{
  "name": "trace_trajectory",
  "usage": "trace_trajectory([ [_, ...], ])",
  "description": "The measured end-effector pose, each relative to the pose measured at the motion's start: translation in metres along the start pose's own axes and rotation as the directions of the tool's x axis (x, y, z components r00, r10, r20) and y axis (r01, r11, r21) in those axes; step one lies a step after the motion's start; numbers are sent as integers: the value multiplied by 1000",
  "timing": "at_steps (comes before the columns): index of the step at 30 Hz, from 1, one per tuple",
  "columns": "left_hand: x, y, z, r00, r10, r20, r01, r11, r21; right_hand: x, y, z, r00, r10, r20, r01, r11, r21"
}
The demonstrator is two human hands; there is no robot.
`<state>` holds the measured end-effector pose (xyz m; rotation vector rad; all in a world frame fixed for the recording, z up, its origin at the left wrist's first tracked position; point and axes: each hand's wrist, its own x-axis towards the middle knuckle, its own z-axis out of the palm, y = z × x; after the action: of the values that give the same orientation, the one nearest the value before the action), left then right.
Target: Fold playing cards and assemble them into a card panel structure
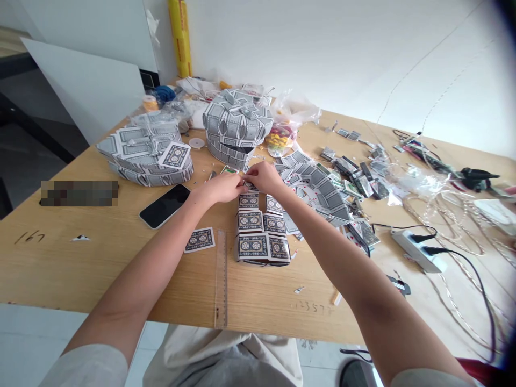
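A long box-like piece covered in dark patterned playing cards lies on the table in front of me. Both my hands meet at its far end. My left hand has its fingers pressed together on a card there. From the right, my right hand pinches at the same card, partly hiding it. A loose card and a clear ruler lie left of the piece. Just right of my hands sits an open tray-like shape made of folded cards.
Behind stand a round card-built container and a boat-shaped one with a card on top. A phone lies left. Card stacks, a power strip and cords spread over the right side.
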<state>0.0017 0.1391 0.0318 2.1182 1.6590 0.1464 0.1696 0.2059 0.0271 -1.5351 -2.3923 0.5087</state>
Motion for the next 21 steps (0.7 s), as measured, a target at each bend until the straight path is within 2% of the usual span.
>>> trace_trajectory([
  [10, -3, 2, -1, 998, 60, -3, -60, 997, 49, 0, 0, 1, 1000, -1, -10, 1, 1000, 6],
  [16, 1, -3, -2, 997, 60, 38, -60, 998, -5, 2, 4, 0, 1000, -4, -14, 5, 999, 51],
  [21, 10, -10, 6, 1000, 24, 9, -23, 996, -89, 3, 9, 0, 1000, 7, -25, -6, 998, 66],
])
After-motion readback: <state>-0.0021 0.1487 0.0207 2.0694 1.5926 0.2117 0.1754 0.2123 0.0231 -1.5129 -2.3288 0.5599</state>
